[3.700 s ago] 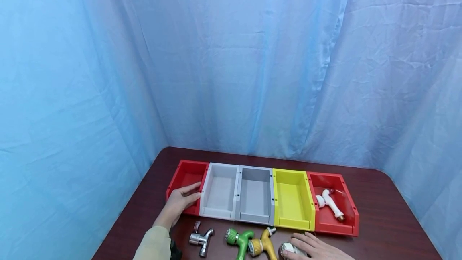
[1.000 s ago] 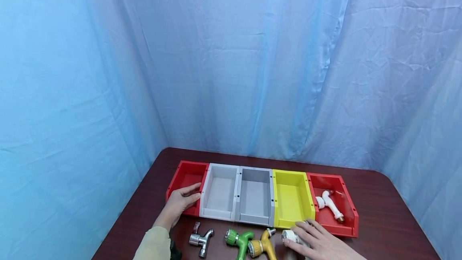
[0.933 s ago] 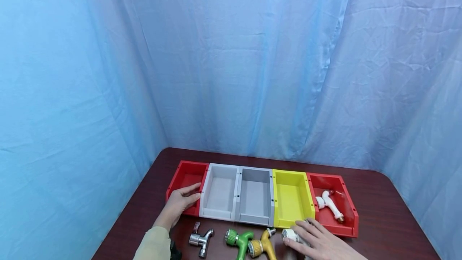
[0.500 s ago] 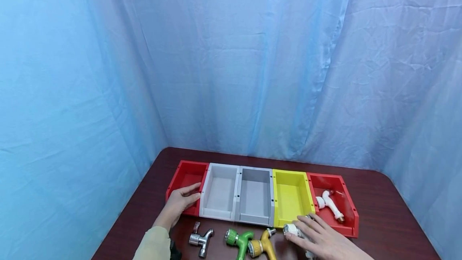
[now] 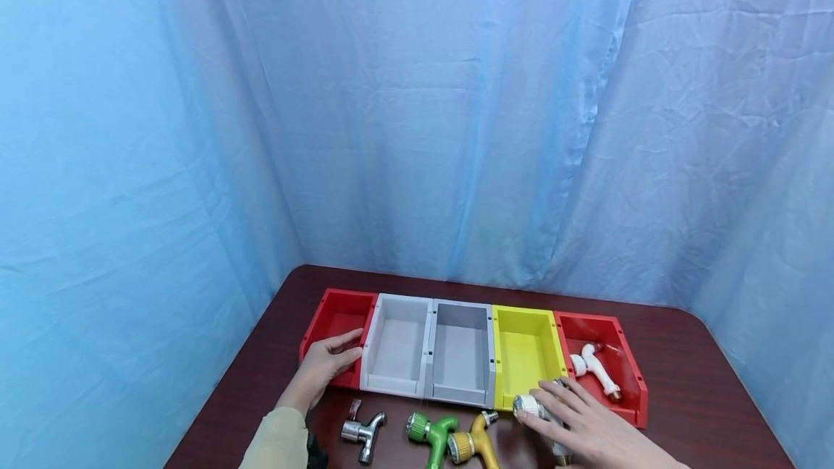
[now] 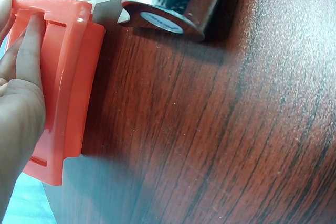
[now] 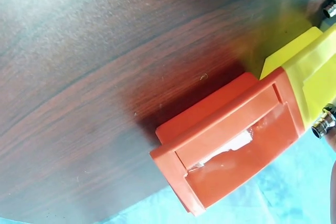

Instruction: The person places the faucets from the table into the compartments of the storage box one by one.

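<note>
My right hand [image 5: 580, 422] holds a white-knobbed tap [image 5: 529, 405] just in front of the yellow bin [image 5: 524, 353], fingers over its body, which they partly hide. At the right edge of the right wrist view, a metal end of the tap [image 7: 323, 124] shows beside the fingers. My left hand [image 5: 322, 368] rests at the leftmost red bin [image 5: 342, 313]. In the left wrist view its straight fingers [image 6: 30, 51] reach inside that bin. A chrome tap [image 5: 365, 433] lies on the table close by, then a green tap [image 5: 435, 431] and a yellow tap [image 5: 481, 444].
Between the red bins stand a white bin [image 5: 397, 342], a grey bin [image 5: 459, 353] and the yellow one, side by side. Another white tap [image 5: 594, 368] lies in the right red bin [image 5: 635, 396]. Blue curtains [image 5: 417, 129] hang behind the dark wood table [image 5: 704, 382].
My right hand has lifted the white-knobbed tap from the table and shifted it slightly right, tilting it. The left hand has stayed at the red bin.
</note>
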A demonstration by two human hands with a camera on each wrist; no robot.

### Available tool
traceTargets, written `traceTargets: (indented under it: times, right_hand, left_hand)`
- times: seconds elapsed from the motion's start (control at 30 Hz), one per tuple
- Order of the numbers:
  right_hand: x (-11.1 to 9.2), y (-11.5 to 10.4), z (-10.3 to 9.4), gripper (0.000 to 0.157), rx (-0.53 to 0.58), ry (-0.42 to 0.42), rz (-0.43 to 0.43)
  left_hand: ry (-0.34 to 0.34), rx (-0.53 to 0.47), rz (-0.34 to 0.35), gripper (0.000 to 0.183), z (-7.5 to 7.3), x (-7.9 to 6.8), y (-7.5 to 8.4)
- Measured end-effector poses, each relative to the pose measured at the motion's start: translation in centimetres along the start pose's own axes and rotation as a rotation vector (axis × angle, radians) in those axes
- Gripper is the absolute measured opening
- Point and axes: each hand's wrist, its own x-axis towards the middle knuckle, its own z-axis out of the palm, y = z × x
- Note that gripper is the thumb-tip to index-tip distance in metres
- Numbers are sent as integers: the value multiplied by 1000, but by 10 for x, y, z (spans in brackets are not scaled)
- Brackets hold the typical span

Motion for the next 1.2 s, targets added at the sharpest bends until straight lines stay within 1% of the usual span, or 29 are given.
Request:
traceTargets:
  times: [0.1,0.3,0.43,0.5,0.63,0.77,0.87,1.07,1.2]
  right_hand:
    - [3,2,0,85,2,24,-30]
    - [8,6,0,82,-8,79,-80]
    - [9,8,-2,82,16,65,-70]
    - [10,9,-3,84,28,39,-47]
    - [11,10,-4,84,51,22,-26]
    - [14,13,-4,80,50,54,-36]
    - [16,16,-3,77,29,81,-43]
    - [20,20,-3,81,14,62,-15]
    - [22,23,-3,80,10,78,-29]
  left_hand:
    - [-1,2,5,58,0,0,-1]
    - [-7,-5,11,56,0,0,-1]
    - [-5,1,11,58,0,1,-2]
    - [-3,1,10,58,0,1,-1]
    - [2,0,10,57,0,2,-1]
    - [6,0,8,57,0,1,-2]
    - [7,0,10,58,0,1,-2]
    - [6,0,11,58,-1,0,-1]
    - [2,-4,9,58,-1,-1,0]
